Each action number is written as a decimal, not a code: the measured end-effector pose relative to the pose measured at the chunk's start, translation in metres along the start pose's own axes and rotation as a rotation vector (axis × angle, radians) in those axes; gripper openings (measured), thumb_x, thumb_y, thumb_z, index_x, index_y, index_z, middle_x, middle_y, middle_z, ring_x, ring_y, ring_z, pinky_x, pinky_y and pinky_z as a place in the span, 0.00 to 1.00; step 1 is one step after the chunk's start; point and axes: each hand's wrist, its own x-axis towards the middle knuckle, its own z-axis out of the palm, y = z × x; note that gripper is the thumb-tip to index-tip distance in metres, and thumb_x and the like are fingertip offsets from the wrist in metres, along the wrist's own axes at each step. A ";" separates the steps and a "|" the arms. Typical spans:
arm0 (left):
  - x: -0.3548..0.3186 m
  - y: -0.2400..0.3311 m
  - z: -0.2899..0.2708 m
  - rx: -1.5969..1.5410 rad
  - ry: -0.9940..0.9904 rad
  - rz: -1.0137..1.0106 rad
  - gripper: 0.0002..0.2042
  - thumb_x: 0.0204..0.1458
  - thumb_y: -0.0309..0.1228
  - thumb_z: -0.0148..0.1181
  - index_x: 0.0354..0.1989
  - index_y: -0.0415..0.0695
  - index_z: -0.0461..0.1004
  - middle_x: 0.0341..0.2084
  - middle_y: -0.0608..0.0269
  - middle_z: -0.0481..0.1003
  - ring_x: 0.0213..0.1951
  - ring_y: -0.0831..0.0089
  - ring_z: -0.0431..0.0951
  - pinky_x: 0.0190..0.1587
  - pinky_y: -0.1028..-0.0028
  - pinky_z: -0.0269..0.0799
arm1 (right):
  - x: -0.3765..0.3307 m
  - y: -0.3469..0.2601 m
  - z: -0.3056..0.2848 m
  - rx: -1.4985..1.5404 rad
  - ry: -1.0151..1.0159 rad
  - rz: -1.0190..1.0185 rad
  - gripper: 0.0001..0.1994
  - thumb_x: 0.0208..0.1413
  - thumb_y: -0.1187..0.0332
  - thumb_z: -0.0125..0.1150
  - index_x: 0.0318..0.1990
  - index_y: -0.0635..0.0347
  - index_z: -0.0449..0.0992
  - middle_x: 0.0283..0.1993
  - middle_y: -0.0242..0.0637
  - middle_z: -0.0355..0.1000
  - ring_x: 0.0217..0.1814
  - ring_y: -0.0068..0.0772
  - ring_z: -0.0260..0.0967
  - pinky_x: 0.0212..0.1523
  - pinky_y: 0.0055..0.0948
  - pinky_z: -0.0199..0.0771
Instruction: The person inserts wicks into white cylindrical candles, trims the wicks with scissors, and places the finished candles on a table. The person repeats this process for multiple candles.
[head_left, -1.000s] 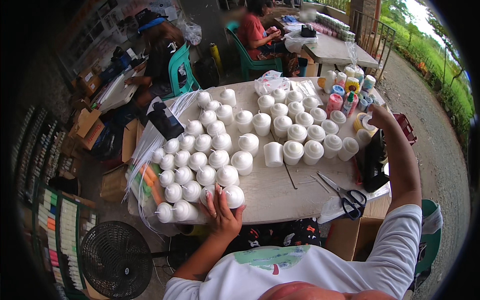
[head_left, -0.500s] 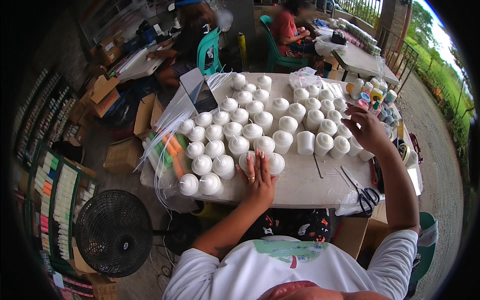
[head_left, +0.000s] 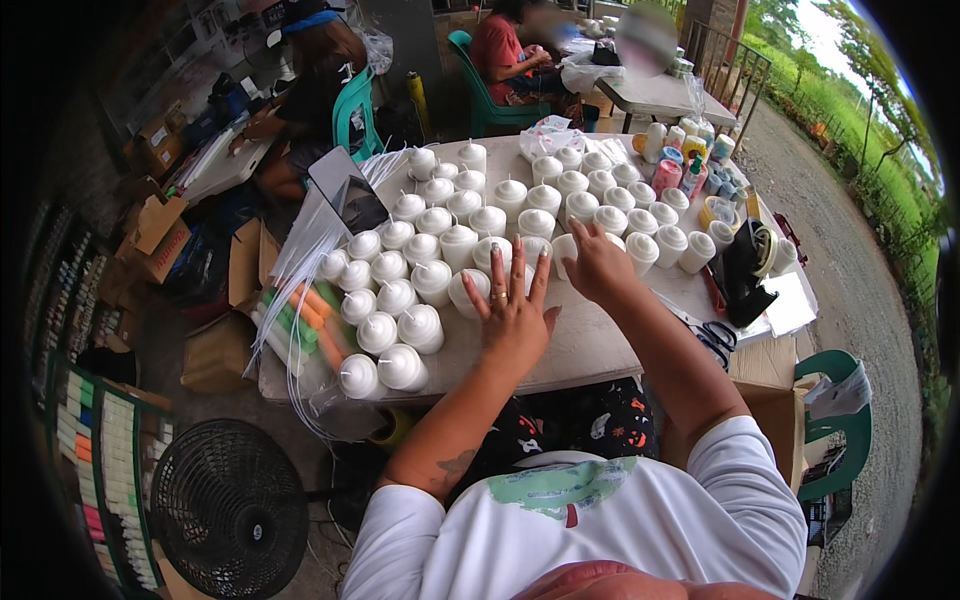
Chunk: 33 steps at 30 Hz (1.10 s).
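At the far left a black floor fan (head_left: 228, 508) stands on the ground, with cardboard boxes (head_left: 160, 225) beyond it. Along the left edge of the tabletop (head_left: 590, 340) lies a clear plastic bag of orange and green sticks (head_left: 300, 325), soft and crinkled, beside long thin white strips (head_left: 300, 250).

Next come the white bottles (head_left: 400, 300), smooth matt plastic, round-bodied with pointed cone caps, standing upright in tight rows that run toward the far right. The left hand (head_left: 512, 310) lies flat with fingers spread wide, its grip fully open and holding nothing; the fingertips touch the near bottles in the middle of the group, and there is a ring on one finger. The right hand (head_left: 598, 262) curls loosely over a bottle just right of that; whether its grip has closed on the bottle I cannot tell.

These bottles look light and top-heavy, so pressing low on their bodies rather than the caps, and moving slowly, should keep a row from toppling.

Farther right sit coloured bottles (head_left: 690, 165), a black tape dispenser (head_left: 745, 265), scissors (head_left: 715, 340) and a green plastic chair (head_left: 835, 420).
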 end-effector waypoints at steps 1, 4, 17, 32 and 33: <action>0.011 -0.006 0.008 0.073 -0.040 -0.031 0.40 0.48 0.44 0.61 0.69 0.54 0.48 0.70 0.51 0.39 0.70 0.49 0.35 0.60 0.31 0.21 | 0.009 -0.004 0.005 -0.069 -0.054 0.024 0.28 0.52 0.67 0.56 0.61 0.64 0.60 0.56 0.55 0.63 0.46 0.53 0.73 0.43 0.41 0.75; 0.027 -0.017 0.040 0.261 -0.046 -0.099 0.38 0.52 0.43 0.58 0.69 0.51 0.46 0.70 0.50 0.38 0.71 0.52 0.34 0.60 0.31 0.19 | 0.029 -0.006 0.034 -0.234 -0.181 0.092 0.31 0.52 0.66 0.55 0.64 0.62 0.55 0.58 0.58 0.60 0.45 0.49 0.74 0.42 0.39 0.76; -0.028 -0.009 -0.039 -0.091 0.096 0.032 0.39 0.46 0.43 0.64 0.68 0.55 0.52 0.69 0.47 0.41 0.69 0.45 0.41 0.63 0.36 0.33 | -0.020 0.012 0.045 0.379 0.296 -0.157 0.25 0.42 0.69 0.67 0.44 0.61 0.58 0.41 0.48 0.61 0.40 0.54 0.66 0.40 0.44 0.68; -0.019 -0.322 -0.108 0.201 0.256 -0.288 0.08 0.46 0.31 0.63 0.35 0.43 0.78 0.36 0.55 0.75 0.45 0.55 0.72 0.49 0.63 0.68 | -0.095 0.043 0.009 0.384 0.298 -0.197 0.16 0.46 0.71 0.69 0.38 0.59 0.68 0.51 0.49 0.66 0.53 0.53 0.66 0.51 0.41 0.68; -0.010 -0.334 -0.103 0.211 0.301 -0.300 0.08 0.46 0.31 0.63 0.35 0.44 0.79 0.36 0.56 0.75 0.45 0.55 0.72 0.49 0.63 0.67 | -0.099 0.044 0.004 0.358 0.311 -0.191 0.14 0.46 0.72 0.68 0.38 0.60 0.68 0.51 0.48 0.67 0.52 0.51 0.66 0.51 0.40 0.68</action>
